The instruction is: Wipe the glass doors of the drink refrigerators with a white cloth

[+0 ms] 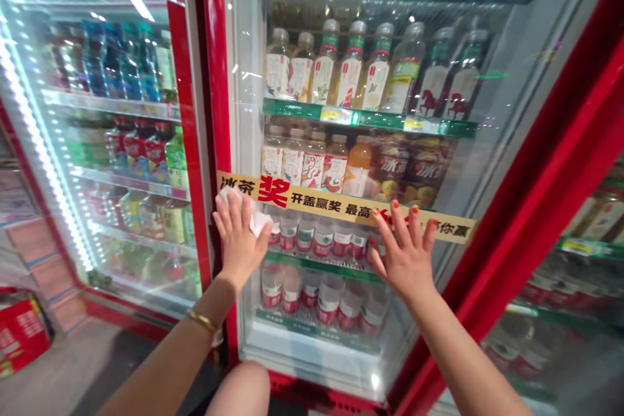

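A long yellow sticker strip [316, 200] with black and red Chinese characters runs across the glass door [312, 302] of a red-framed drinks fridge, tilting down to the right. My left hand [240, 234] presses a white tissue [260, 216] against the strip's left end, the tissue bunched under the fingers and thumb. A gold bangle [202, 320] circles that wrist. Towards the strip's right part, my right hand [407, 250] lies with fingers spread and holds nothing. Its orange-painted fingertips cover some of the printed characters.
Behind the glass, several bottles [351, 71] stand on green-edged shelves [370, 118]. Another lit fridge [121, 104] is on the left, and more shelves show at the right. A red box [22, 331] and stacked cartons [53, 266] sit low on the left. My knee [244, 387] is near the door's bottom.
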`<state>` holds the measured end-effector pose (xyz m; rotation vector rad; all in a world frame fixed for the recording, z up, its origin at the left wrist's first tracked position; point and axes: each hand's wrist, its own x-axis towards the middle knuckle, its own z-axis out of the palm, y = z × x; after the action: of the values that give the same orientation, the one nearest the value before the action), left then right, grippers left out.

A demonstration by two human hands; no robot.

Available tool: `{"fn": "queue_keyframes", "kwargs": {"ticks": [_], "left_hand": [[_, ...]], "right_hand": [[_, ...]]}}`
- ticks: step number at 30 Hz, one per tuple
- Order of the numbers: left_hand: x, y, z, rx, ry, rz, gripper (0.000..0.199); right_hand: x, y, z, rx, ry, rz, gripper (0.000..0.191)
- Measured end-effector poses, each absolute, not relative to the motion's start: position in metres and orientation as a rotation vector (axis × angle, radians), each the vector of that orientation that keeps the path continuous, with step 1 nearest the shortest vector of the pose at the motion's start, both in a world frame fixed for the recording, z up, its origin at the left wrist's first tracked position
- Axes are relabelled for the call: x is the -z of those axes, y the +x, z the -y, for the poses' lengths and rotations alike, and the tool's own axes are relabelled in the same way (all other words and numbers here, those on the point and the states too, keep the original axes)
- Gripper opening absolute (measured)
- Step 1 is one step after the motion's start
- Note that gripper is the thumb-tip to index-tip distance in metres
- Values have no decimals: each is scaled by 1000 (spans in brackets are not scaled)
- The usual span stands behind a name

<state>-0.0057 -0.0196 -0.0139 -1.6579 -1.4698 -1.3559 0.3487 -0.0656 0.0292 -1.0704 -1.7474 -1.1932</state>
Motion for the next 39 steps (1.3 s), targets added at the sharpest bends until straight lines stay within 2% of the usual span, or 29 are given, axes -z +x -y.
{"fn": "queue_keyframes", "kwargs": {"ticks": [3,6,8,10,13,16,20,23,26,29,33,36,39], "left_hand": [[21,33,22,1269,-1762,1339,99],[67,52,29,1040,-1922,1107,94],[89,39,33,1027,-1890,1133,94],[85,20,33,1150,-1761,1307,95],[45,19,29,1376,-1616,1512,97],[27,52,27,1346,-1722,1445,100],[89,67,41,1040,-1925,1137,91],[125,34,45,1208,-1792,1329,92],[107,24,35,1494,-1552,1617,92],[84,62,29,1451,-1686,1552,90],[119,102,40,1206,-1947,1195,79],[152,74,48,1219,-1874,1254,85],[122,41,39,1455,-1603,1531,90]], "right_hand": [[-48,327,49,1270,-1028,1822,87],[-50,310,40,1317,-961,1857,78],[-47,307,38,1333,-932,1843,76],[-44,307,39,1339,-923,1828,76],[-42,309,40,1328,-939,1826,76],[-43,310,40,1293,-946,1834,80],[-43,307,41,1299,-928,1811,81],[-44,305,42,1342,-932,1808,80],[-46,305,42,1365,-916,1803,80],[-46,306,42,1360,-907,1782,81],[-46,305,42,1328,-896,1789,81],[-45,304,42,1303,-916,1808,82],[-44,305,43,1286,-952,1845,82]]}}
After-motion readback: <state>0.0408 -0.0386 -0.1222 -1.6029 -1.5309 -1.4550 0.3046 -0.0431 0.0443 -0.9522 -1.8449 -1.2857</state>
